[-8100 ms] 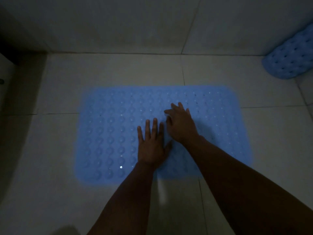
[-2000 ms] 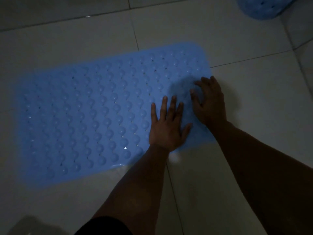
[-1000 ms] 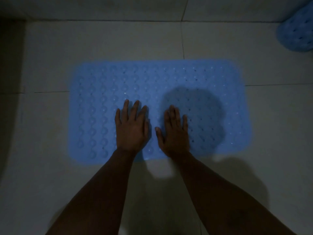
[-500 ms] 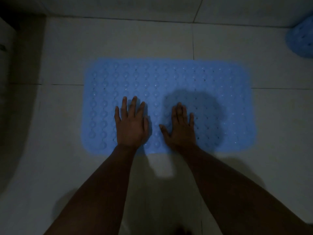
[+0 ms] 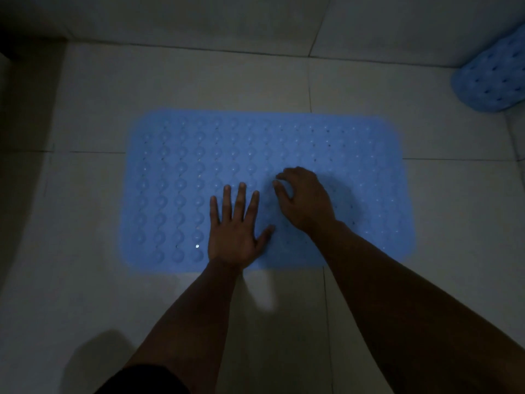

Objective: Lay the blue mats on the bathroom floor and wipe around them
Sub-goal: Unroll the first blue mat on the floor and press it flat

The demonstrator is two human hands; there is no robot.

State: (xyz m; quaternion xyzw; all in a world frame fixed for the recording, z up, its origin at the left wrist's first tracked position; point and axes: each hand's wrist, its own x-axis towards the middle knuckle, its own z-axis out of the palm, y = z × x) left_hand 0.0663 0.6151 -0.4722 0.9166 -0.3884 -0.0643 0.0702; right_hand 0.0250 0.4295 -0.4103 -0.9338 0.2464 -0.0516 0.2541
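Note:
A light blue mat (image 5: 176,177) with rows of round bumps lies flat on the pale tiled floor, its long side running left to right. My left hand (image 5: 235,226) rests palm down on the mat's near middle, fingers spread. Just to its right, my right hand (image 5: 305,201) sits on the mat with its fingers curled downward, fingertips touching the surface. Neither hand holds anything. A second blue mat (image 5: 491,81), rolled or bunched, lies at the far right against the wall.
The wall base (image 5: 199,27) runs across the top, meeting the floor a short way beyond the mat. A dark edge (image 5: 17,109) stands at the far left. Bare tile (image 5: 85,280) surrounds the mat on the left, front and right.
My right hand has moved forward and right on the mat and curled its fingers; half a second ago it lay flat. My left hand stays flat. The view has shifted a little.

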